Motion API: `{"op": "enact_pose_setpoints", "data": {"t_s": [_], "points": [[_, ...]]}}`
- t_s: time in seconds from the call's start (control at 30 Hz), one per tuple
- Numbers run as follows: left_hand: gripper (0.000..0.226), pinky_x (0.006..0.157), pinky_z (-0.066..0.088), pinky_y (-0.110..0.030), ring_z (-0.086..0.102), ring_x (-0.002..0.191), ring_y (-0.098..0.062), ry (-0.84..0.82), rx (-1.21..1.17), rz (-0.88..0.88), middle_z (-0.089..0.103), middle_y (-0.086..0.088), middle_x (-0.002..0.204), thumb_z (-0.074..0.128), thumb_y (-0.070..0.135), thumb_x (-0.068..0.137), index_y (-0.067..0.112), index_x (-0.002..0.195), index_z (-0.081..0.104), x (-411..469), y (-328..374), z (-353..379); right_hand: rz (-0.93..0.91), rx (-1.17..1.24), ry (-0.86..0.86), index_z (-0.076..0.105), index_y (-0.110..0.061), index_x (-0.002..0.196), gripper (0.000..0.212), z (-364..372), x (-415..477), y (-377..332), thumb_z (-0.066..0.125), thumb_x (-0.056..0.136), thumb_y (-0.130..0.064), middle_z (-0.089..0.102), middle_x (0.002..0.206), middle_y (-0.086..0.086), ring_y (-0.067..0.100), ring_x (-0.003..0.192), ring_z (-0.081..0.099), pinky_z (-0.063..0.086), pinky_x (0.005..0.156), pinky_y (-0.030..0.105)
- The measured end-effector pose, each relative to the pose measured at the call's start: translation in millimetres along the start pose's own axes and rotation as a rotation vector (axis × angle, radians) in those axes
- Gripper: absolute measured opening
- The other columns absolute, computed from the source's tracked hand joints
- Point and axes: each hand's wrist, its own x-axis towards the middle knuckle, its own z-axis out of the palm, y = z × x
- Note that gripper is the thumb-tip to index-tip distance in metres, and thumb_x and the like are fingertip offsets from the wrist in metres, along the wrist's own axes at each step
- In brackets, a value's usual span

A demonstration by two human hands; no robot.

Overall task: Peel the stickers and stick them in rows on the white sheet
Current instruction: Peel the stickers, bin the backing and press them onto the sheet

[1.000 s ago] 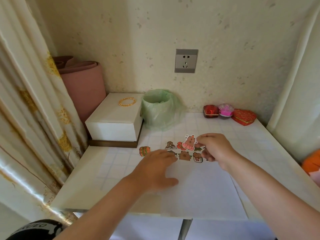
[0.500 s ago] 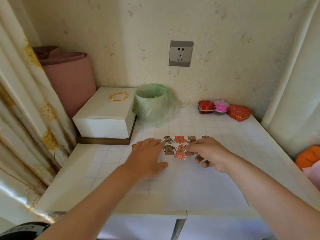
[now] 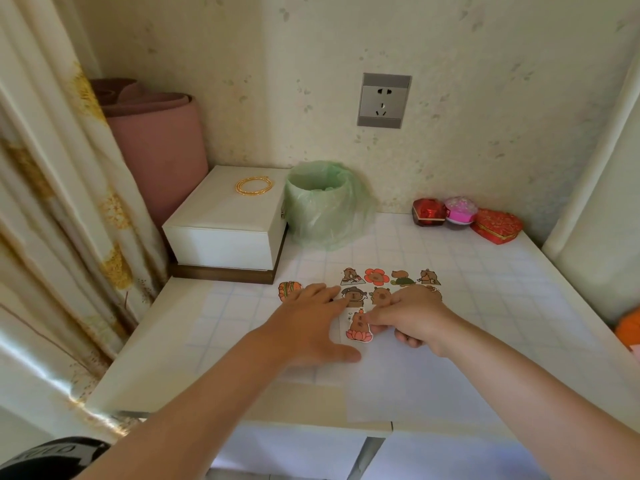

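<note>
White paper, the sheet (image 3: 408, 386), lies on the gridded desk (image 3: 512, 306) near its front edge. Its pale borders are hard to trace against the desk top. Four cartoon stickers (image 3: 376, 276) stand in a row at its far end. A second row below them shows two plainly, with a third half hidden behind the right hand (image 3: 412, 318). That hand pinches a capybara-on-lotus sticker (image 3: 359, 329) by its right edge between thumb and forefinger, just under the second row. Whether this sticker already touches the paper cannot be told. The left hand (image 3: 311, 329) lies flat at the sheet's left side, fingers straight and spread, its forefinger tip reaching the first sticker of the second row. A burger sticker (image 3: 288, 291) lies on the desk farther left, just beside those fingertips.
</note>
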Motion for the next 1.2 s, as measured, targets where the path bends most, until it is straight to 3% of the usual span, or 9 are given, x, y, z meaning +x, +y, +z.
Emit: {"op": "enact_pose_setpoints", "data": {"t_s": [0.23, 0.47, 0.63, 0.83, 0.93, 1.03, 1.1, 1.2], "points": [[0.104, 0.121, 0.005, -0.036, 0.007, 0.150, -0.009, 0.028, -0.069, -0.015, 0.014, 0.014, 0.164, 0.061, 0.078, 0.073, 0.030, 0.156, 0.020, 2.2, -5.4, 3.8, -0.144, -0.146, 0.084, 0.070, -0.013, 0.062, 0.023, 8.6, 10.3, 1.7, 0.081, 0.078, -0.025, 0.075, 0.068, 0.001, 0.010, 0.042, 0.044, 0.035, 0.045, 0.020], [0.106, 0.121, 0.012, -0.034, 0.013, 0.147, -0.008, 0.054, -0.132, -0.027, 0.021, 0.016, 0.161, 0.066, 0.078, 0.068, 0.029, 0.154, 0.028, 4.2, -8.9, 6.6, -0.223, -0.293, 0.135, 0.070, -0.020, 0.054, 0.027, 11.5, 15.7, 2.5, 0.081, 0.074, -0.033, 0.073, 0.067, 0.006, 0.014, 0.054, 0.054, 0.039, 0.055, 0.026], [0.104, 0.119, 0.010, -0.034, 0.013, 0.147, -0.008, 0.063, -0.123, -0.018, 0.021, 0.015, 0.161, 0.067, 0.076, 0.070, 0.028, 0.153, 0.029, 2.7, -8.0, 5.7, -0.242, -0.375, 0.163, 0.075, -0.016, 0.064, 0.024, 13.8, 13.1, -1.8, 0.081, 0.077, -0.035, 0.062, 0.054, 0.003, 0.011, 0.047, 0.048, 0.035, 0.050, 0.024], [0.103, 0.119, 0.010, -0.033, 0.013, 0.147, -0.009, 0.087, -0.084, 0.006, 0.021, 0.013, 0.161, 0.065, 0.076, 0.072, 0.028, 0.154, 0.027, 1.8, -6.7, 5.9, -0.225, -0.463, 0.206, 0.076, -0.019, 0.067, 0.019, 17.9, 12.1, -6.1, 0.081, 0.072, -0.037, 0.066, 0.060, 0.000, 0.007, 0.055, 0.053, 0.035, 0.050, 0.024], [0.093, 0.118, 0.015, -0.031, 0.019, 0.143, -0.008, 0.163, -0.077, 0.072, 0.029, 0.015, 0.156, 0.067, 0.072, 0.073, 0.031, 0.150, 0.034, -1.1, -5.0, 5.6, -0.219, -0.504, 0.208, 0.077, -0.020, 0.070, 0.020, 18.7, 14.3, -7.7, 0.081, 0.069, -0.040, 0.060, 0.058, -0.007, 0.007, 0.066, 0.057, 0.041, 0.054, 0.025], [0.068, 0.110, 0.031, -0.032, 0.037, 0.129, -0.010, 0.241, -0.109, 0.181, 0.049, 0.013, 0.137, 0.069, 0.063, 0.076, 0.030, 0.133, 0.055, -5.1, -4.8, 7.8, -0.223, -0.574, 0.198, 0.079, -0.022, 0.072, 0.024, 15.9, 14.3, -10.5, 0.080, 0.069, -0.046, 0.063, 0.068, 0.000, 0.014, 0.078, 0.065, 0.054, 0.068, 0.032], [0.051, 0.102, 0.039, -0.035, 0.048, 0.116, -0.012, 0.247, -0.141, 0.225, 0.059, 0.011, 0.121, 0.068, 0.055, 0.079, 0.028, 0.122, 0.065, -8.1, -4.8, 11.7, -0.215, -0.644, 0.209, 0.079, -0.026, 0.074, 0.025, 14.6, 11.6, -12.6, 0.079, 0.070, -0.051, 0.060, 0.077, -0.001, 0.015, 0.078, 0.066, 0.054, 0.070, 0.032], [0.043, 0.091, 0.048, -0.040, 0.058, 0.106, -0.018, 0.270, -0.155, 0.258, 0.065, 0.008, 0.112, 0.062, 0.048, 0.082, 0.023, 0.116, 0.072, -10.1, -7.6, 18.6, -0.221, -0.740, 0.255, 0.077, -0.032, 0.081, 0.026, 14.6, 8.5, -14.9, 0.077, 0.071, -0.056, 0.062, 0.094, -0.006, 0.016, 0.089, 0.065, 0.047, 0.067, 0.029]]}}
